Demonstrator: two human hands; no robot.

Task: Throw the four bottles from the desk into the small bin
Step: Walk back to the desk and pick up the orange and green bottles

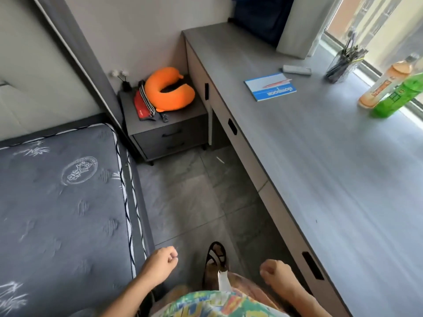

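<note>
Two bottles stand at the far right of the grey desk (pixel 320 156), close to the window: an orange-tinted bottle (pixel 384 84) and, touching it in front, a green bottle (pixel 398 97). Both lean in the wide-angle view. No bin is in view. My left hand (pixel 160 263) hangs low over the floor beside the bed, fingers curled with nothing in them. Curled and holding nothing too, my right hand (pixel 277 271) hovers just off the desk's front edge. Both hands are far from the bottles.
A blue notebook (pixel 270 86) with a pen on it, a grey remote (pixel 296 69) and a cup of pens (pixel 341 67) lie on the desk. A nightstand (pixel 169 131) with an orange neck pillow (pixel 169 90) stands in the corner. The mattress (pixel 59 197) fills the left.
</note>
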